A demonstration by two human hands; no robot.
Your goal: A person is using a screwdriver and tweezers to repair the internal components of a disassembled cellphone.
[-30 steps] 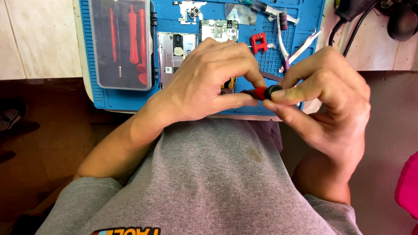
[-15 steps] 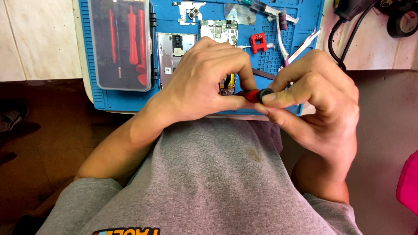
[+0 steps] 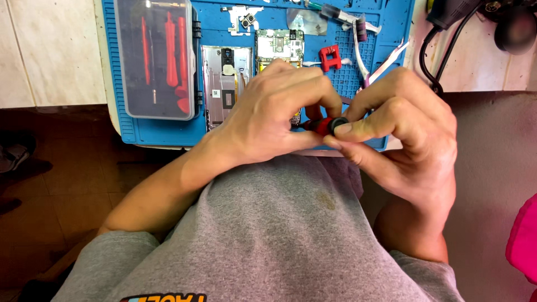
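My left hand (image 3: 274, 114) and my right hand (image 3: 400, 131) meet in front of my chest, both closed on a small red screwdriver (image 3: 321, 125) with a black cap. My right thumb and forefinger pinch the black cap end, and my left fingers wrap the red shaft. Behind the hands, on the blue work mat (image 3: 391, 33), lies an opened phone frame (image 3: 224, 78) next to a circuit board (image 3: 279, 45). My left hand hides the lower part of the board.
A clear plastic case (image 3: 156, 56) with red tools sits on the mat's left. A small red block (image 3: 330, 57), tweezers (image 3: 386, 64), a syringe (image 3: 341, 14) and a metal bracket (image 3: 244, 17) lie further back. Black cables (image 3: 433, 50) hang at the right. A pink object (image 3: 523, 240) is at the right edge.
Both hands have stayed together on the screwdriver, with only slight shifts of the fingers; the view has drifted a little.
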